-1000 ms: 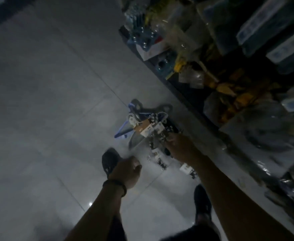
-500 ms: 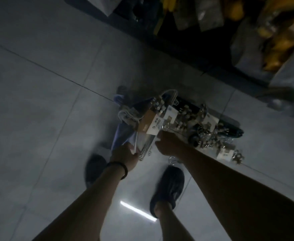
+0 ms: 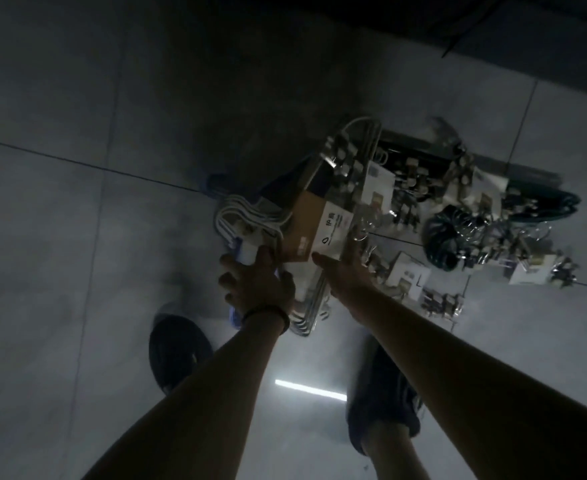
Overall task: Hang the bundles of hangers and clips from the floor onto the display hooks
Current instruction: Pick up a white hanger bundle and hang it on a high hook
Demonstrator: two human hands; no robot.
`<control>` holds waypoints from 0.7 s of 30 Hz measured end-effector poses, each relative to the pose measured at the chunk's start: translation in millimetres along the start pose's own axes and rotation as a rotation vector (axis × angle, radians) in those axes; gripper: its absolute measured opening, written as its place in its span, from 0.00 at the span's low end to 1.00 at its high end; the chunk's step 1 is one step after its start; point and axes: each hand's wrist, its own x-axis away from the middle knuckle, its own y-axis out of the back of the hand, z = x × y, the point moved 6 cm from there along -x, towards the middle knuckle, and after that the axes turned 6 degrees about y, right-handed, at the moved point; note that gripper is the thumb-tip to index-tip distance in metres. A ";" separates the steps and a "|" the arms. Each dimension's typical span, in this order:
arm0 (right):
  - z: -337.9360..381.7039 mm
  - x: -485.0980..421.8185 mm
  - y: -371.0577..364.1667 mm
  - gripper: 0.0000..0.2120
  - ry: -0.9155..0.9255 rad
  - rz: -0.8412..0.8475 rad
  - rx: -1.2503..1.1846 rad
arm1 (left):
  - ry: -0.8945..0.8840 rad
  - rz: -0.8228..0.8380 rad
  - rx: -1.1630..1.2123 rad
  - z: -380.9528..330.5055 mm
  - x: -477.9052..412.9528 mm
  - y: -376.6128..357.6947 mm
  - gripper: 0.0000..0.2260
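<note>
A pile of bundled hangers lies on the grey tiled floor (image 3: 77,237). The nearest bundle of pale wire hangers (image 3: 306,223) carries a brown and white card label. My left hand (image 3: 255,284) lies on its near left end, fingers spread over the white hooks. My right hand (image 3: 342,268) rests on the label's lower edge, fingers curled around the bundle. To the right lie bundles of metal clip hangers (image 3: 406,199) with white tags, and a dark hanger bundle (image 3: 448,233). A blue hanger (image 3: 235,315) peeks out under my left hand.
My two dark shoes (image 3: 177,351) (image 3: 385,400) stand on the floor just below the pile. A dark shelf base (image 3: 493,36) runs along the top right. A ceiling light reflects as a bright strip (image 3: 309,389) between my feet.
The view has dropped closer to the floor and the shelf goods have left the frame. Both hands have reached further onto the labelled hanger bundle.
</note>
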 end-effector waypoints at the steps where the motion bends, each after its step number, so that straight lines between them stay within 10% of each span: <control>1: 7.7 4.2 3.6 0.37 0.034 -0.062 -0.030 | -0.011 0.010 0.001 3.4 -5.1 2.2 0.14; 5: 24.5 5.9 22.3 0.38 0.013 -0.203 -0.001 | -0.135 0.024 0.171 11.1 -20.5 32.0 0.13; 9: 21.4 4.4 4.4 0.28 -0.137 0.022 0.075 | -0.038 0.065 0.366 25.2 -36.1 49.1 0.03; 17: 30.0 1.9 -28.4 0.23 0.106 0.061 0.104 | 0.028 0.346 0.311 26.4 -22.0 5.7 0.11; 21: 42.8 6.1 -19.1 0.37 0.270 0.053 0.189 | -0.003 0.351 0.357 40.1 -20.6 -4.4 0.12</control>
